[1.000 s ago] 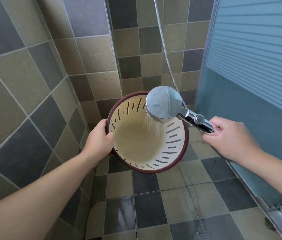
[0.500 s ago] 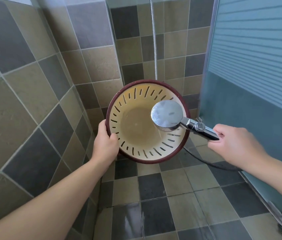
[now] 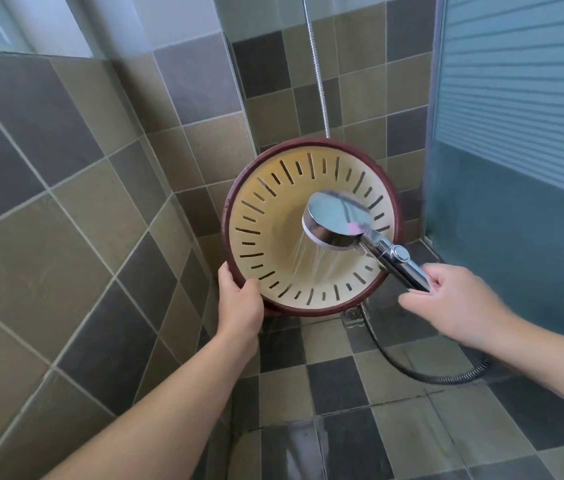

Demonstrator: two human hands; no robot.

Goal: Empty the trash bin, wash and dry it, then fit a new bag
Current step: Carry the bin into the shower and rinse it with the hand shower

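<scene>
Shower corner, tiled. Left hand (image 3: 240, 306) grips the lower-left rim of the trash bin (image 3: 273, 244), held off the floor with its opening toward the camera. Right hand (image 3: 453, 299) curls round the handle of the shower head (image 3: 337, 220); water sprays into the bin's cream interior. Hose (image 3: 412, 370) loops across the floor tiles (image 3: 336, 382).

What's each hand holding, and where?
Left hand grips the trash bin at its lower-left rim. Right hand holds the shower head by its handle end.
</scene>
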